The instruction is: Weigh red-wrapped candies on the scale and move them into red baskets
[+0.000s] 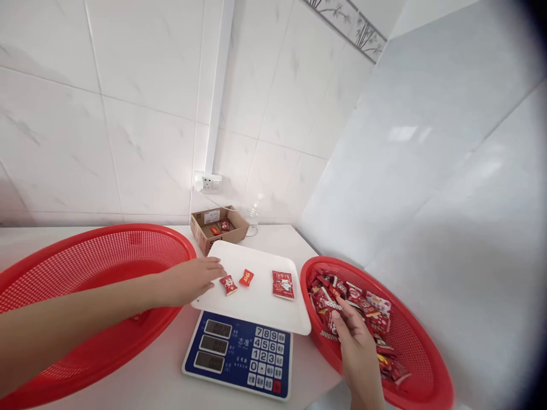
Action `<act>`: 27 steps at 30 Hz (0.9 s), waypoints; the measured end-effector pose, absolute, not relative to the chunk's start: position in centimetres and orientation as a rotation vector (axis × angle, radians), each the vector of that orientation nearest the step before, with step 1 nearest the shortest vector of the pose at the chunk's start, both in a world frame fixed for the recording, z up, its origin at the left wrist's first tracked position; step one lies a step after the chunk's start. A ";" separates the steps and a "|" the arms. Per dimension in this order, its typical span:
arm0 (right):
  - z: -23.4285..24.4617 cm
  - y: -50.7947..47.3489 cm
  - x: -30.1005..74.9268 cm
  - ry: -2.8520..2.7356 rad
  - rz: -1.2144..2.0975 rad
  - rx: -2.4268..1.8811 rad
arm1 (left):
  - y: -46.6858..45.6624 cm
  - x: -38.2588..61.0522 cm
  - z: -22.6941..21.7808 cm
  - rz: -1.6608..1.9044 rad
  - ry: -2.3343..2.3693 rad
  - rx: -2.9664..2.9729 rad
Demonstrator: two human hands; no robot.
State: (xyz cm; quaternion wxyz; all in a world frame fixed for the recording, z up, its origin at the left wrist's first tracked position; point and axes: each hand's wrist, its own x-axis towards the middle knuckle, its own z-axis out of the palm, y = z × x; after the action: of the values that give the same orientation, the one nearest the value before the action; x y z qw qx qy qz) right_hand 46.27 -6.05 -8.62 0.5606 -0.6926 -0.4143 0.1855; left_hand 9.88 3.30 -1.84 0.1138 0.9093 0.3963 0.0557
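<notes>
My left hand (188, 280) reaches over the left edge of the white tray (248, 256) of a scale, fingers stretched out and holding nothing. Its fingertips are close to a small red patterned packet (228, 285). A smaller orange-red wrapped piece (246, 278) lies beside that, and a larger flat red packet (282, 285) rests toward the tray's right side. Over the right red basket (427, 347), my right hand (356, 336) has thumb and fingers closed around the edge of a red packet (327, 300) among many others. The fingers partly hide how it is gripped.
The scale's blue keypad panel (243, 350) faces me below the tray. A second red basket (166, 233) stands left, under my left arm. Behind the tray sit a cardboard box (228, 236) with some red packets and a clear plastic bottle (255, 212). A wall socket (208, 182) is above.
</notes>
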 end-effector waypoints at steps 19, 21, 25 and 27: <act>-7.8 -6.5 45.6 -0.991 0.458 -1.614 | 7.2 19.4 -4.4 0.209 1.360 2.451; -7.9 -6.5 45.7 -0.994 0.467 -1.608 | 7.2 19.7 -4.3 0.169 1.360 2.457; -7.9 -6.5 45.7 -0.994 0.436 -1.639 | 6.5 19.2 -3.6 0.115 1.338 2.480; -8.0 -6.6 45.8 -0.991 0.423 -1.662 | 6.0 18.1 -2.9 0.117 1.347 2.480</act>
State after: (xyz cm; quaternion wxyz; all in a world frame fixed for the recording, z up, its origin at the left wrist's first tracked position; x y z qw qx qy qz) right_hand 45.75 -6.57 -7.96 0.5486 -0.7015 -0.4183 0.1787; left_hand 18.11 6.04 -2.86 0.1578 0.8669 0.4710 0.0407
